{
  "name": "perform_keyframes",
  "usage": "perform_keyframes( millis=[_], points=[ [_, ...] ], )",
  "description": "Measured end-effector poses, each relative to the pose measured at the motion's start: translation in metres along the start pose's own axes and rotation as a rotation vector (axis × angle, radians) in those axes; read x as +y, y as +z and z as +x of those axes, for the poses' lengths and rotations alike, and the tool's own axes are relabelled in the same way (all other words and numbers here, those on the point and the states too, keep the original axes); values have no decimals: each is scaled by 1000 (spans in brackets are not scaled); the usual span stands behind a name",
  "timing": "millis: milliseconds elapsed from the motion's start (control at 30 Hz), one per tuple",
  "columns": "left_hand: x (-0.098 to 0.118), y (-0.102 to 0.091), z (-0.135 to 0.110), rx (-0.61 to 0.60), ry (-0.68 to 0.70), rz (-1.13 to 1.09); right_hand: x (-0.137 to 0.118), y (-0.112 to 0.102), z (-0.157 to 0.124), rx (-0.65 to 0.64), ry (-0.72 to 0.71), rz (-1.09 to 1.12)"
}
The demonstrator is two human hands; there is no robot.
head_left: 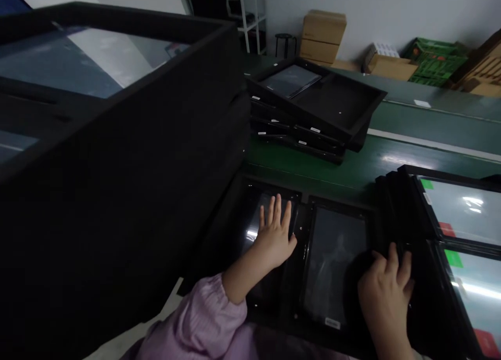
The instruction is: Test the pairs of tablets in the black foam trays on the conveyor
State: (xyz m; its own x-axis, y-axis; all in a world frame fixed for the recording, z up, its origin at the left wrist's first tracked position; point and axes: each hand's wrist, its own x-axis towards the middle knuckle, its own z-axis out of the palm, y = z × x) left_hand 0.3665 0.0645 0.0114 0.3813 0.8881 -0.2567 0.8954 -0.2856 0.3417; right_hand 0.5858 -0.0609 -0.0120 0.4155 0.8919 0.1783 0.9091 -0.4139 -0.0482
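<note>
A black tray (pixel 303 229) with two compartments lies in front of me, each holding a dark glass panel. My left hand (pixel 274 235) rests flat on the left panel (pixel 254 229), fingers stretched out and open. My right hand (pixel 385 287) sits at the right edge of the right panel (pixel 336 261), its fingers curled over the tray's rim next to a neighbouring stack. I cannot make out anything held in it beyond that edge. A pink sleeve covers my left forearm.
A tall stack of black trays (pixel 117 156) looms at the left. Another tilted tray stack (pixel 313 109) sits on the green conveyor (pixel 410 141). Trays with film-covered panels (pixel 462 219) stand at the right. Cardboard boxes (pixel 323 36) and green crates (pixel 434 62) line the far wall.
</note>
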Motion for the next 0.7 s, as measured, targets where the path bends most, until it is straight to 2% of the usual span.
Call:
perform_keyframes(
  millis=[100, 200, 400, 500, 567, 700],
  points=[
    [-2, 7, 1, 49, 12, 15, 0, -5, 10, -3, -53, 40],
    [-3, 5, 5, 87, -26, 28, 4, -4, 22, -7, -74, 77],
    [-10, -24, 24, 7, -62, 60, 13, 20, 44, 94, -33, 299],
    [-14, -39, 42, -30, -28, 107, 9, 28, 43, 124, 29, 312],
    [-16, -42, 54, -33, 26, 133, 4, 31, 42, 128, 49, 325],
    [-24, -36, 67, 71, 111, 126, -3, 37, 56, 114, 27, 365]
  ],
)
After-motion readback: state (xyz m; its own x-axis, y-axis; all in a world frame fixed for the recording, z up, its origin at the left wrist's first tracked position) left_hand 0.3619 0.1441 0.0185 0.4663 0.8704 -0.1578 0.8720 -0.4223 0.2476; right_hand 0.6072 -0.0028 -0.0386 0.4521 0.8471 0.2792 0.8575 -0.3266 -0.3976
